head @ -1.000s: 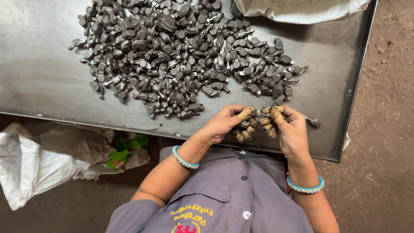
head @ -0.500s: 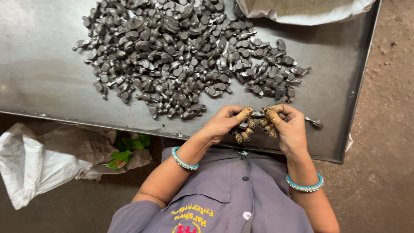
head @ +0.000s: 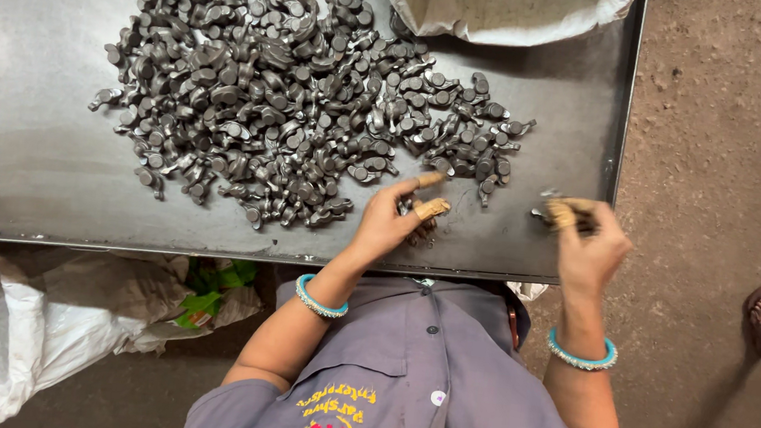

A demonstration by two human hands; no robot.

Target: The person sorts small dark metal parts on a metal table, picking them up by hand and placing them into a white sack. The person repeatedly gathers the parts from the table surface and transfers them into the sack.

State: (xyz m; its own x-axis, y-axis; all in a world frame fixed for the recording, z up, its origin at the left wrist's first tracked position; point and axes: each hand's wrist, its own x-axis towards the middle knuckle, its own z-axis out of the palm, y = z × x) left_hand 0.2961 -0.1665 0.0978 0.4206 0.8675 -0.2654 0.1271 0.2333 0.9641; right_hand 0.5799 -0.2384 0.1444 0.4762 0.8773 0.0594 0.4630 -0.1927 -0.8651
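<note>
- A dark steel table (head: 24,201) stands over a dirt floor, a white sack (head: 12,338) slumped beneath it
- At the near edge, the left hand (head: 391,222), fingertips taped, pinches one small part; the right hand (head: 590,246) closes on another, blurred
- Beyond, the heap of small forged metal parts (head: 290,96) looks dense, rigid, likely oily; best gripped by the round head
- An open bag (head: 500,4) sits at the far edge
</note>
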